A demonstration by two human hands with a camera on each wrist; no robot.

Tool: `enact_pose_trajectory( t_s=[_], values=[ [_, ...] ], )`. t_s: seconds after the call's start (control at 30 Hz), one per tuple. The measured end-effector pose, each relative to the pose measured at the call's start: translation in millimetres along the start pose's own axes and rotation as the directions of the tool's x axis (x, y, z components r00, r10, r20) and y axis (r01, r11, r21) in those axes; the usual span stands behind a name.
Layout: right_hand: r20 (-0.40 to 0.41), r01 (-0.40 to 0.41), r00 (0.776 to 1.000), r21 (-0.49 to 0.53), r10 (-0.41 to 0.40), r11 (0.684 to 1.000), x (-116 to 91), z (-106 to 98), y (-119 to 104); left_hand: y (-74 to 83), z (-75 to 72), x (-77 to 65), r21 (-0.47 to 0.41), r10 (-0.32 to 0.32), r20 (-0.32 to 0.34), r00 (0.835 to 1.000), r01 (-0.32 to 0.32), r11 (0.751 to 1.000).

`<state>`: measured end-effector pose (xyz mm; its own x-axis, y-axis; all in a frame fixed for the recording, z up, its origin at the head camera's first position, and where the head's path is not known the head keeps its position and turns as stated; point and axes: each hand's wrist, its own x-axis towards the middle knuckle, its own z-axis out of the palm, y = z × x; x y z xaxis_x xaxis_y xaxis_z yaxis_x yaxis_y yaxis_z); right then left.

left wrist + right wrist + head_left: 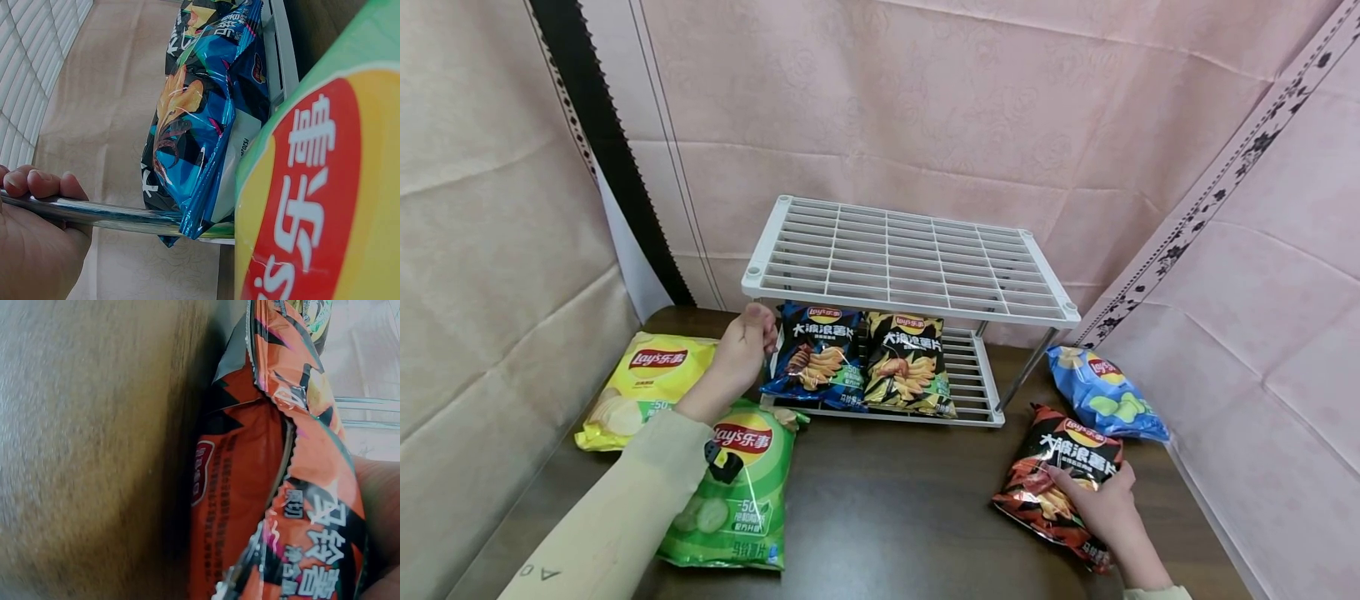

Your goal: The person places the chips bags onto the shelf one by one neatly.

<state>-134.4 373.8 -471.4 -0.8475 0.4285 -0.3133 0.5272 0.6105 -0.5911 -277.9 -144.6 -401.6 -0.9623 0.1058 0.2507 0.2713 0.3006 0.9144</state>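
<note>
My left hand point(735, 354) grips the front left metal post point(125, 215) of a white two-tier rack point(762, 250), fingers curled round it in the left wrist view. Inside, on the lower shelf point(977, 422), a dark blue chip bag point(820, 354) stands beside a black-and-yellow chip bag point(908, 362), both with their fronts facing me. To the right of the rack, my right hand point(1108, 508) holds a red-and-black chip bag point(1037, 454) by its right side, the thumb across its front. The right wrist view shows that bag's crimped lower edge close over the tabletop.
A green chip bag point(752, 517) lies under my left forearm, with a yellow chip bag point(632, 375) behind it at the left. At the right, a light blue chip bag point(1097, 396) lies near the pink cloth wall point(1262, 333). The table point(880, 517) is dark wood.
</note>
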Motion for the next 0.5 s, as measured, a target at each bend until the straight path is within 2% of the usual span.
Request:
enact_pose_trajectory(
  t_s=[0.3,0.5],
  values=[
    [-0.009,-0.003,1.000,0.009,0.003,1.000,0.2,-2.0,0.8,0.3,-0.5,0.5,0.002,0.003,-0.001,1.000,-0.003,1.000],
    [-0.042,0.043,0.998,0.061,-0.040,0.997,-2.5,-2.0,-0.7,0.0,-1.1,0.3,-0.002,0.002,0.006,1.000,-0.002,1.000]
  ],
)
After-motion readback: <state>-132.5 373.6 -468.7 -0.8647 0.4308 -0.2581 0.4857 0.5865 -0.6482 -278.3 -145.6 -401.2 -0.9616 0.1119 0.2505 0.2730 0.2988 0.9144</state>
